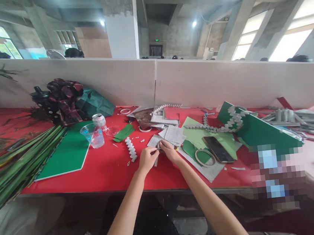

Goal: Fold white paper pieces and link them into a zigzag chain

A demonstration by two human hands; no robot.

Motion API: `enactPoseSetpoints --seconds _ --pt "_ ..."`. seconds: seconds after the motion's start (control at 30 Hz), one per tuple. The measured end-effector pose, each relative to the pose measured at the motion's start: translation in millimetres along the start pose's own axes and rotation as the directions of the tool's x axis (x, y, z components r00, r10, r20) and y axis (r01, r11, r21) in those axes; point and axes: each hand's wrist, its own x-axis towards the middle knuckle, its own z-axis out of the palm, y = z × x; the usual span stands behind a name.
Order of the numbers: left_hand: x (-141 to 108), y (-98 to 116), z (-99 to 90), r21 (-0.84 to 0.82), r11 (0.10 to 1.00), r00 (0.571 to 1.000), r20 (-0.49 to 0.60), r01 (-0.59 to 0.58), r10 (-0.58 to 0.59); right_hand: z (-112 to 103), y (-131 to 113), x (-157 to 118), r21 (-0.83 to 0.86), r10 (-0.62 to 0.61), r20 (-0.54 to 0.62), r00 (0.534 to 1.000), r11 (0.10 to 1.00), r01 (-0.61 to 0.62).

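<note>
My left hand (pixel 148 159) and my right hand (pixel 169 151) meet just above the red table, fingertips pinched together. Between them is a small whitish paper strip (pixel 155 163), its end poking out below; my fingers hide most of it. Left of my hands lies a short zigzag chain of folded paper (pixel 131 150). Printed paper sheets (pixel 172 135) lie just beyond my right hand. Further right, a longer folded paper chain (pixel 220 129) curves over pale green paper (pixel 193 126) and up a green board.
A phone (pixel 218 149) and a roll of tape (pixel 205 157) lie at right. The green board (pixel 271 135) stands beyond them. At left are a plastic cup (pixel 94 136), a can (pixel 99 121), a flat green board (pixel 63 157) and long green leaves (pixel 24 161). A white partition (pixel 198 79) runs behind.
</note>
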Motion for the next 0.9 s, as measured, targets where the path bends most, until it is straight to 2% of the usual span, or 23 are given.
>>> enactPoseSetpoints --seconds 0.23,0.43,0.57,0.8,0.9 --pt "0.6 3.4 -0.4 -0.067 0.998 0.999 0.035 0.018 -0.015 1.2 -4.6 0.0 -0.048 0.040 -0.099 0.994 0.998 -0.045" --pt "-1.1 3.5 -1.0 -0.080 0.995 0.997 0.053 0.054 -0.050 -5.5 -15.3 -2.7 0.178 0.166 0.012 0.986 0.970 -0.166" --pt "-1.6 2.6 -0.4 -0.082 0.996 0.996 0.086 0.043 -0.036 -10.5 -17.9 -4.7 0.230 0.222 -0.020 0.975 0.950 -0.212" --pt "-0.6 -4.1 2.3 -0.028 1.000 0.995 0.102 0.014 -0.011 -12.6 -12.5 -1.4 0.096 0.080 -0.036 0.996 0.992 -0.077" --pt "-0.7 -3.8 2.2 -0.033 0.999 0.995 0.098 0.015 -0.012 -11.6 -13.2 -1.3 0.098 0.061 -0.022 0.998 0.993 -0.059"
